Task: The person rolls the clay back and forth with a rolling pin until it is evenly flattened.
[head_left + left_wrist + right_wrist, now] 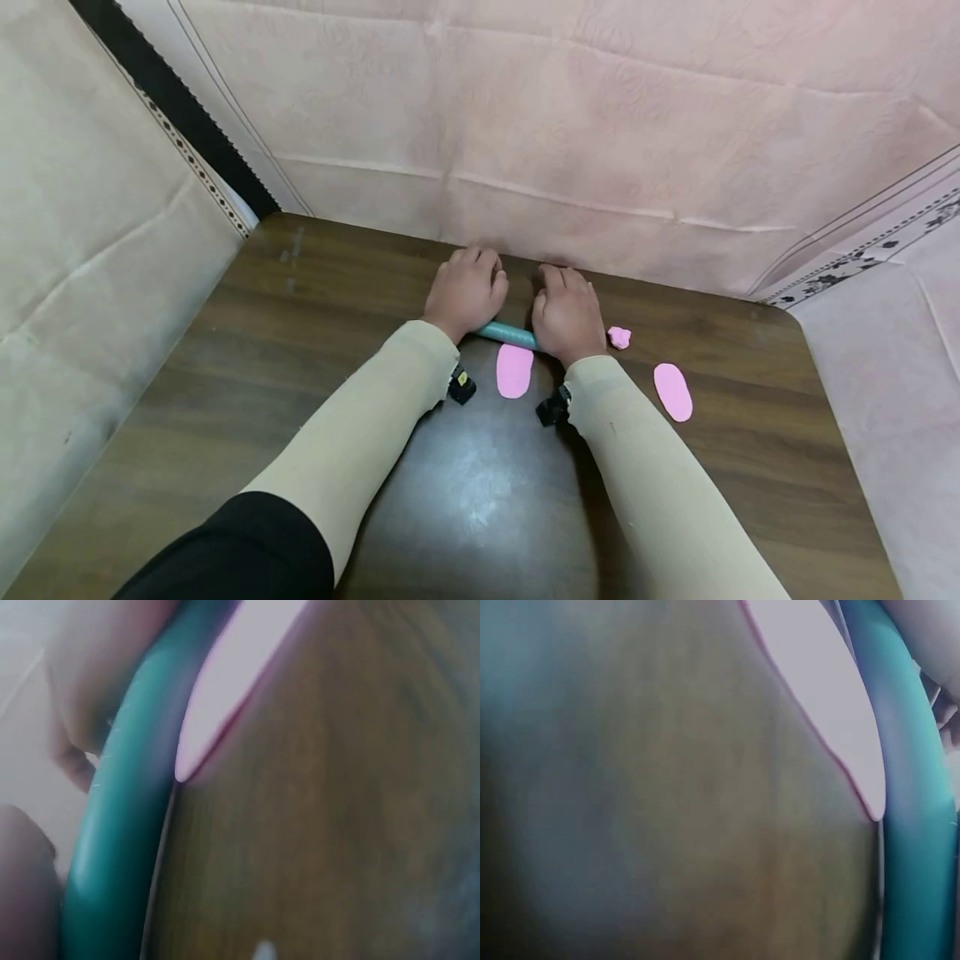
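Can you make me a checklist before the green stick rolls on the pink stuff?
1. Both hands over the stick: ok, left hand and right hand lie over the green stick.
2. Stick at the near pink piece: ok, it's at the far end.
3. Other flat pink piece out from under the stick: ok.
4. Pink lump apart from the right hand: ok, but close.
5. Near piece evenly thin: cannot tell.
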`<state>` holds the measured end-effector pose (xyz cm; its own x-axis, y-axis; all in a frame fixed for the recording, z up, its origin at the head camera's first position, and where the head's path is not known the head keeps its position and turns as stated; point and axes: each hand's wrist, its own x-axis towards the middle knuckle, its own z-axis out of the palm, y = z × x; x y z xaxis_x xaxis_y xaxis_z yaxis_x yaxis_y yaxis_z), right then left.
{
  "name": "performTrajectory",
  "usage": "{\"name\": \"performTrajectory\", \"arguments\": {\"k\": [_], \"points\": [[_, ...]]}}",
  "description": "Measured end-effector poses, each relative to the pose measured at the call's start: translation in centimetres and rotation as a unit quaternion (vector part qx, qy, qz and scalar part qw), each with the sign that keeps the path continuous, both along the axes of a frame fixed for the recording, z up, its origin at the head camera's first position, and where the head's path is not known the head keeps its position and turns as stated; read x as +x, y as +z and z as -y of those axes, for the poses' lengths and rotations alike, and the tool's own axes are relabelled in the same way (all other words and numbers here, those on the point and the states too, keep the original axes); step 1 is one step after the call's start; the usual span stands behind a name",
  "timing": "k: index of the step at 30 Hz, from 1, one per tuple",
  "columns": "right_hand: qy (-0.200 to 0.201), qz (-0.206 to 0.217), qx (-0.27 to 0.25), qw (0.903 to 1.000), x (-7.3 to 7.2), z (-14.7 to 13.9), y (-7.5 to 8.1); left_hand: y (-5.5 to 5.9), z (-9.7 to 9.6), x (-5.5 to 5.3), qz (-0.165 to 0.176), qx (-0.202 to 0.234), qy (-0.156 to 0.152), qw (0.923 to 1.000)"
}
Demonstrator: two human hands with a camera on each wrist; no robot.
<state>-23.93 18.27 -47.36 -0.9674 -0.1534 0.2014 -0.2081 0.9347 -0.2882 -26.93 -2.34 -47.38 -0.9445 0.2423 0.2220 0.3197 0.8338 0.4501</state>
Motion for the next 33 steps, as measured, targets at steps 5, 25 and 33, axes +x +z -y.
{"name": "performTrajectory", "arguments": {"k": [5, 25, 33], "points": [[0.011, 0.019, 0.01, 0.9997, -0.5, 0.1, 0.1, 0.1, 0.2, 0.0, 0.023, -0.022, -0.004, 0.9995], [-0.008, 0.102, 0.03, 0.9943, 1.6, 0.8, 0.5, 0.7, 0.2, 2.3, 0.162, -0.092, -0.028, 0.9822], [-0.013, 0.133, 0.028, 0.9906, 3.2, 0.8, 0.7, 0.7, 0.1, 3.9, 0.169, -0.098, -0.032, 0.9801]]}}
